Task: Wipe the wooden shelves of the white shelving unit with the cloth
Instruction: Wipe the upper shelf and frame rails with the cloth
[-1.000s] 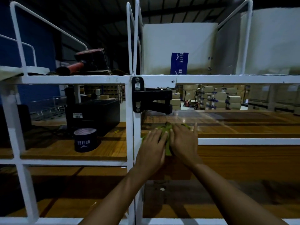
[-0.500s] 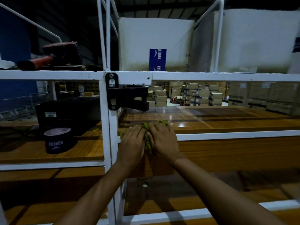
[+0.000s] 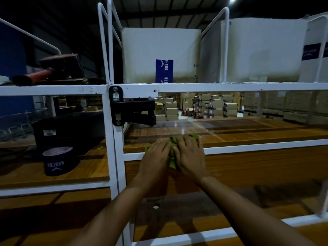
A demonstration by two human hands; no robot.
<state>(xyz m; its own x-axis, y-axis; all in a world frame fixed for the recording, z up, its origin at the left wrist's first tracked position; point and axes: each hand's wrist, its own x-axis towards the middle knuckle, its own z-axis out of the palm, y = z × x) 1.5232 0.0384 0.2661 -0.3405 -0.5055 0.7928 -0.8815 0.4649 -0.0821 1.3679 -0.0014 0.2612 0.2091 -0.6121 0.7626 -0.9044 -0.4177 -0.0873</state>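
Cloth [image 3: 171, 161]: green and bunched, at the front edge of the middle wooden shelf [image 3: 248, 137], just right of the white upright [image 3: 113, 157]; mostly covered by both hands.
Left hand [image 3: 155, 158]: palm down on the cloth's left part, fingers laid nearly straight, pressing and not clutching.
Right hand [image 3: 190, 157]: the same on the right part, fingers spread flat; the two hands touch over the cloth.
Step (judged): wiping the near-left corner of this bay.
Technique (judged): spread the bunched cloth flatter for more contact, keep even downward pressure, and sweep in long overlapping passes to the right, where most of the board lies.
Risk (judged): the black bracket [image 3: 134, 112] hangs near, above and left of the hands, so knuckles could catch it.
Surface: glossy varnished wood that reflects the ceiling light; the front rail [image 3: 266, 148] runs just below the edge.
Neighbouring bay: a round dark tin [image 3: 59, 161] and a black box [image 3: 71, 128], well apart from the cloth.
Room: a dim warehouse, with stacked cardboard boxes [image 3: 213, 105] beyond.
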